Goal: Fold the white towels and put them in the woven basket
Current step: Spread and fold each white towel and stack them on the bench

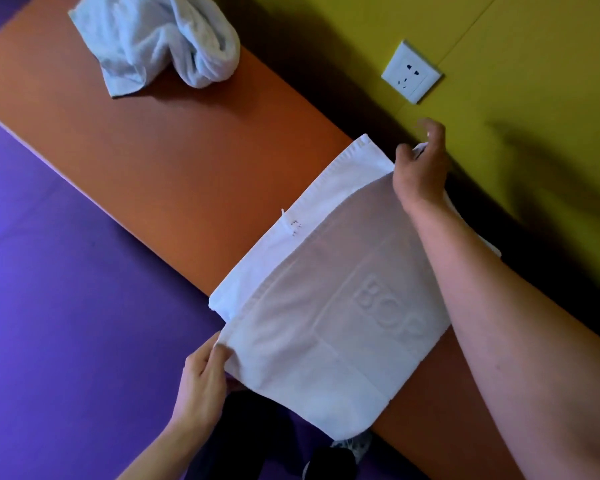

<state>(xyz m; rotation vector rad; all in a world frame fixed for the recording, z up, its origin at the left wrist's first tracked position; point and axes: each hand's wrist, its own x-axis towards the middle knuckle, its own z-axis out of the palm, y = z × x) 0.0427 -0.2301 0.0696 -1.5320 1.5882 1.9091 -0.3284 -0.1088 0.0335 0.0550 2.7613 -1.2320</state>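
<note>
Now, towel (326,327): half-folded across bench (174,161).
Left hand (201,379): pinches near corner.
Right hand (420,168): grips far corner.

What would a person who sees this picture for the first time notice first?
First, the white towel in the middle, spread across the orange bench with both hands pinching its corners: left hand near, right hand far. Next, the crumpled towel at the bench's far end, and the wall socket on the yellow wall.
</note>
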